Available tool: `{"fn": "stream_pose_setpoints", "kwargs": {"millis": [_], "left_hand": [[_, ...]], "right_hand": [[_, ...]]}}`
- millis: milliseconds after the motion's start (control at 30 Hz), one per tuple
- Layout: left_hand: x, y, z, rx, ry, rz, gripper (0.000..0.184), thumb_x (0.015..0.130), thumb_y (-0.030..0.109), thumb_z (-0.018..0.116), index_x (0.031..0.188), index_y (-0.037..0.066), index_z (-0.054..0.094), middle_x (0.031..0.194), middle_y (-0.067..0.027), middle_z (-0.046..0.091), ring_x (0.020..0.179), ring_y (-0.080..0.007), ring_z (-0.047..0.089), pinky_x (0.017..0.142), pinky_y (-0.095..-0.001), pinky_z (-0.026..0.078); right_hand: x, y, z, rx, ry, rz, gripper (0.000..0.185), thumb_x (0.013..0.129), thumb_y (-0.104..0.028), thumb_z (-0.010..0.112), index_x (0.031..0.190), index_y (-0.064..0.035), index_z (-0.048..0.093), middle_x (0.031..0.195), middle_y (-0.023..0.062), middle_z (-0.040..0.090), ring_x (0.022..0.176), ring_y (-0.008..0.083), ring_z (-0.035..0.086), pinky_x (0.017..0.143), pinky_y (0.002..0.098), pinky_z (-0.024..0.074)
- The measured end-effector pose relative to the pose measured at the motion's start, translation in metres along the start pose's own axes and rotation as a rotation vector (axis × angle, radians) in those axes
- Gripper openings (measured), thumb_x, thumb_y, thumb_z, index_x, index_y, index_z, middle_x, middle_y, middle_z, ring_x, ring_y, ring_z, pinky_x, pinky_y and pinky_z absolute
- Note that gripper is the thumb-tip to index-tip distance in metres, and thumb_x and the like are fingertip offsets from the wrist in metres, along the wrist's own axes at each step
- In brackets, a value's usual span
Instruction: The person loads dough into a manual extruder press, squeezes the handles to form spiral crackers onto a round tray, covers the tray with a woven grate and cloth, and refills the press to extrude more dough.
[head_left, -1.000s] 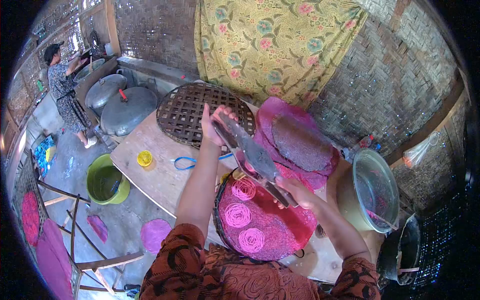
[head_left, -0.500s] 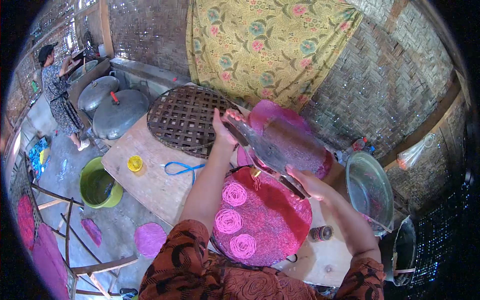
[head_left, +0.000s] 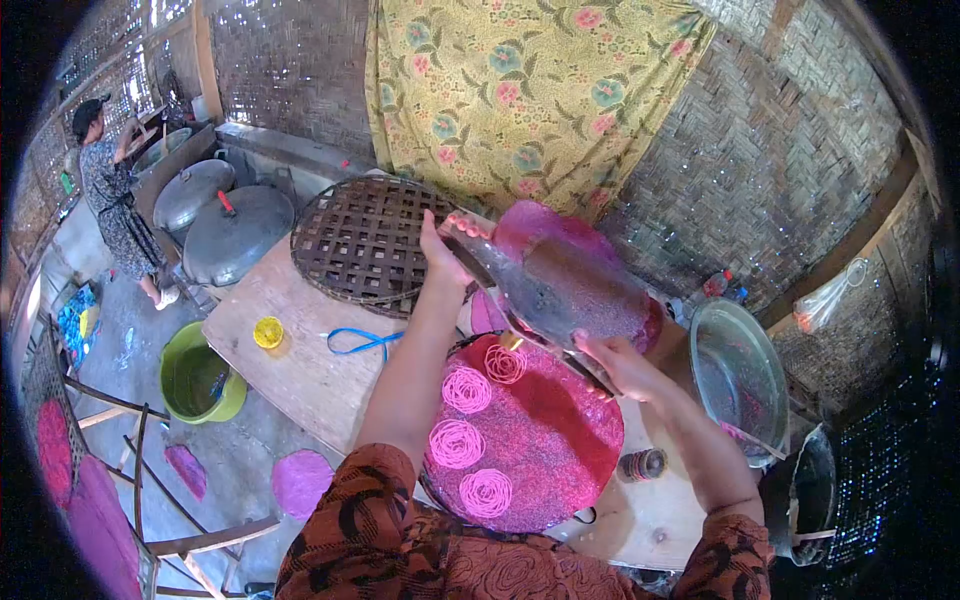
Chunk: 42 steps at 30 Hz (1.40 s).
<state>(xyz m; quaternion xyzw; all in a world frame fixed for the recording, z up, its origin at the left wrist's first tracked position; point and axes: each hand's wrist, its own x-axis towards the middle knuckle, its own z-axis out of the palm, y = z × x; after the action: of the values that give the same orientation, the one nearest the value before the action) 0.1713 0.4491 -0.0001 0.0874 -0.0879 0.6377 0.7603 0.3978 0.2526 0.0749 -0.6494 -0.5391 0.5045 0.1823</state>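
Observation:
My left hand [head_left: 450,248] grips the upper left end of a dark press-like tool [head_left: 535,305], its fingers wrapped round the end. At the lower right end, my right hand [head_left: 620,368] is closed round the same tool. A small brass-coloured piece [head_left: 511,341] shows under the tool's edge. Below it lies a round tray with a pink-red surface [head_left: 545,460]. Several coiled rings of pink strands lie on its left part, among them a bright pink coil [head_left: 457,444] and a darker coil [head_left: 505,364] nearest the brass-coloured piece.
An openwork basket [head_left: 365,240], a yellow container [head_left: 268,333] and a blue strap [head_left: 360,341] are on the wooden table [head_left: 300,385]. A jar [head_left: 642,465] stands right of the tray, near a large basin [head_left: 735,370]. Another person [head_left: 115,195] stands far left by lidded pans [head_left: 240,235].
A fourth coil of strands has formed on the tray beneath the tool. The tool in both my hands has shifted slightly, and the view has moved a little.

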Motion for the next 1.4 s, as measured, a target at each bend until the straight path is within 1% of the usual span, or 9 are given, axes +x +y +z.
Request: {"fn": "stream_pose_setpoints", "kwargs": {"millis": [233, 367, 567, 667, 867, 1033, 1100, 1267, 1400], "left_hand": [[-0.021, -0.012, -0.016, 0.021, 0.142, 0.012, 0.046, 0.092, 0.049, 0.031, 0.065, 0.015, 0.044, 0.059, 0.0011, 0.043, 0.055, -0.0158, 0.043, 0.059, -0.0339, 0.039], [-0.009, -0.025, -0.046, -0.03, 0.16, -0.042, 0.053, 0.089, 0.058, 0.029, 0.06, 0.016, 0.043, 0.057, 0.0003, 0.042, 0.055, -0.0179, 0.044, 0.059, -0.0359, 0.038], [0.011, -0.02, 0.003, 0.119, -0.17, -0.097, 0.043, 0.089, 0.052, 0.042, 0.062, 0.017, 0.041, 0.054, 0.0045, 0.04, 0.052, -0.0127, 0.044, 0.058, -0.03, 0.038], [0.013, -0.04, 0.016, 0.056, -0.11, -0.12, 0.047, 0.089, 0.054, 0.037, 0.062, 0.015, 0.041, 0.054, 0.0015, 0.04, 0.053, -0.0155, 0.043, 0.059, -0.0323, 0.039], [0.004, -0.099, -0.04, 0.095, 0.213, -0.055, 0.044, 0.091, 0.048, 0.03, 0.064, 0.015, 0.041, 0.056, 0.0007, 0.041, 0.052, -0.0158, 0.042, 0.059, -0.0328, 0.039], [0.016, -0.087, -0.031, 0.0, 0.1, -0.075, 0.047, 0.092, 0.049, 0.029, 0.06, 0.016, 0.04, 0.053, 0.0014, 0.039, 0.048, -0.0152, 0.041, 0.054, -0.0316, 0.038], [0.018, -0.078, -0.019, -0.06, -0.027, -0.176, 0.05, 0.091, 0.053, 0.024, 0.061, 0.017, 0.041, 0.052, 0.0021, 0.038, 0.051, -0.0157, 0.043, 0.056, -0.0335, 0.038], [0.0, -0.094, -0.009, -0.035, 0.098, -0.116, 0.045, 0.092, 0.046, 0.029, 0.06, 0.016, 0.039, 0.053, 0.0032, 0.038, 0.049, -0.0136, 0.042, 0.055, -0.0295, 0.037], [0.012, -0.1, -0.013, -0.042, 0.016, -0.114, 0.045, 0.091, 0.047, 0.029, 0.06, 0.016, 0.039, 0.053, 0.0037, 0.038, 0.049, -0.0133, 0.041, 0.055, -0.0295, 0.036]], "right_hand": [[-0.008, 0.009, -0.005, 0.061, -0.071, 0.064, 0.056, 0.087, -0.059, 0.046, 0.085, -0.0059, 0.062, 0.058, 0.0029, 0.056, 0.045, 0.0106, 0.051, 0.04, 0.0247, 0.0387], [0.015, 0.038, -0.009, -0.091, -0.03, 0.075, 0.057, 0.087, -0.059, 0.045, 0.088, -0.0045, 0.061, 0.059, 0.0024, 0.054, 0.047, 0.0107, 0.051, 0.044, 0.0251, 0.0419], [0.027, 0.061, -0.009, -0.01, 0.048, -0.113, 0.058, 0.089, -0.06, 0.041, 0.096, -0.0053, 0.058, 0.067, 0.0037, 0.057, 0.054, 0.0106, 0.053, 0.048, 0.0251, 0.0425], [0.007, 0.052, -0.037, 0.201, -0.145, 0.004, 0.061, 0.088, -0.063, 0.036, 0.095, -0.0065, 0.057, 0.069, 0.0043, 0.057, 0.056, 0.011, 0.053, 0.047, 0.0251, 0.0425], [-0.019, 0.039, -0.059, 0.045, -0.1, 0.215, 0.062, 0.088, -0.066, 0.031, 0.091, -0.0093, 0.055, 0.059, 0.0022, 0.052, 0.046, 0.0107, 0.047, 0.041, 0.0249, 0.0381], [-0.005, 0.053, -0.05, -0.008, 0.001, 0.182, 0.06, 0.088, -0.066, 0.031, 0.092, -0.0105, 0.055, 0.055, 0.0006, 0.048, 0.042, 0.0098, 0.044, 0.037, 0.0249, 0.0347], [-0.011, 0.048, -0.04, 0.007, 0.098, 0.028, 0.058, 0.089, -0.064, 0.032, 0.094, -0.0107, 0.055, 0.053, 0.0004, 0.046, 0.041, 0.0098, 0.042, 0.037, 0.0249, 0.0332], [-0.045, 0.024, -0.055, 0.044, -0.021, 0.139, 0.061, 0.089, -0.064, 0.033, 0.077, -0.0081, 0.054, 0.052, 0.0009, 0.046, 0.04, 0.0103, 0.042, 0.036, 0.0254, 0.0326], [-0.037, 0.03, -0.058, -0.094, 0.128, 0.134, 0.063, 0.088, -0.065, 0.035, 0.07, -0.0076, 0.051, 0.051, 0.0014, 0.046, 0.039, 0.0102, 0.042, 0.035, 0.0257, 0.0322]]}}
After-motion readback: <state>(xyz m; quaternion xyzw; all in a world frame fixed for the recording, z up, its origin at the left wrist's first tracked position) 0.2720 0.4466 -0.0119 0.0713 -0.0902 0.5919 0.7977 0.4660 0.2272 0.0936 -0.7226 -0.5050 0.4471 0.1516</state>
